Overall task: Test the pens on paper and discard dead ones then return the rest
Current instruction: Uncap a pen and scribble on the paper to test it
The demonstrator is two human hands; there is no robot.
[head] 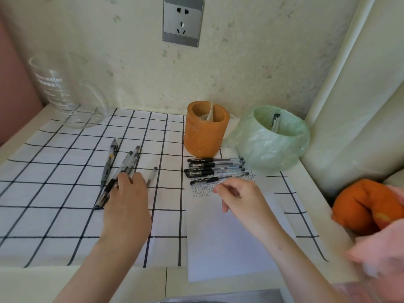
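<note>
Several clear black-capped pens [215, 168] lie in a row on the top of a white paper sheet [229, 237] with test scribbles [202, 190]. My right hand [239, 199] hovers just below the lowest pen of the row, fingers loosely curled, thumb apart, holding nothing. A second group of pens [129, 160] lies slanted on the checked cloth [54, 193]. My left hand [126, 200] rests on their lower ends with fairly straight fingers. One single pen [152, 174] lies beside its fingertips. The orange pen holder [206, 132] stands behind. The green-bagged bin [273, 143] holds a pen [275, 122].
A glass measuring jug [65, 90] stands at the back left corner. An orange soft object [360, 206] lies at the right edge, with a blurred pink shape [382, 248] below it. A wall socket [183, 21] sits above the holder.
</note>
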